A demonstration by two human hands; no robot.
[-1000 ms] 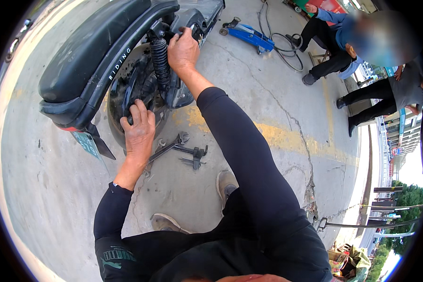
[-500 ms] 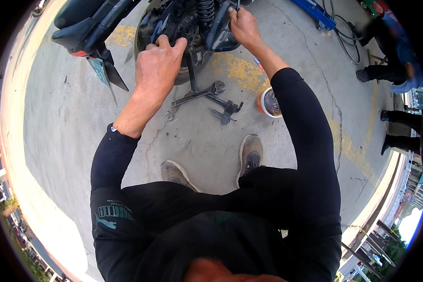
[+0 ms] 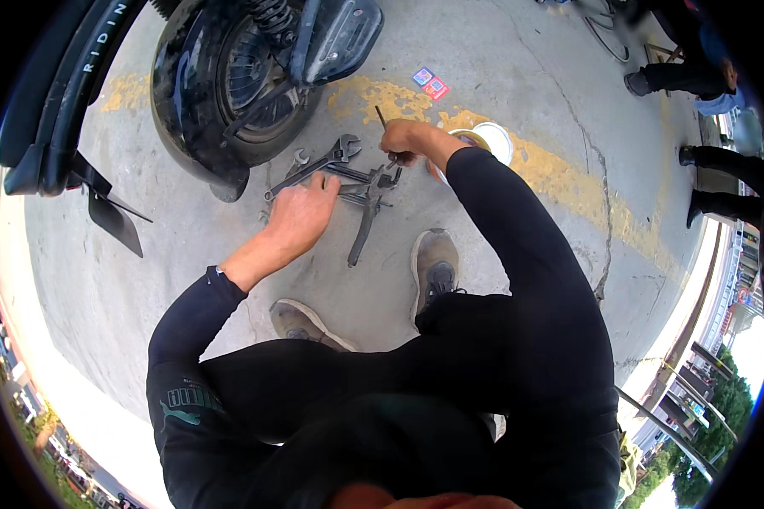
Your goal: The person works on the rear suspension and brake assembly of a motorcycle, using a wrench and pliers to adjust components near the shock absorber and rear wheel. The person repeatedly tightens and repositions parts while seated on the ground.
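My left hand (image 3: 301, 212) is low over the tools on the concrete, its fingers closed on one handle of dark metal pliers (image 3: 363, 233). The other handle points down toward my shoes, and the jaws are up by my right hand. My right hand (image 3: 409, 141) is closed around a thin dark rod (image 3: 380, 116) that sticks up past the fingers; its kind is not clear. Beside my left hand lie an adjustable wrench (image 3: 341, 151) and a combination wrench (image 3: 299, 159). A hex key set lies partly hidden beneath the pliers.
A scooter's rear wheel (image 3: 244, 72) and black fender (image 3: 174, 110) stand ahead on the left. A white-rimmed bucket (image 3: 499, 142) sits behind my right wrist. A small red and blue card (image 3: 431, 83) lies farther off. Other people's legs (image 3: 683, 78) are at the right.
Both hands have come down from the scooter to the tools on the ground. The view has shifted, and the pliers now show spread apart beside the wrenches.
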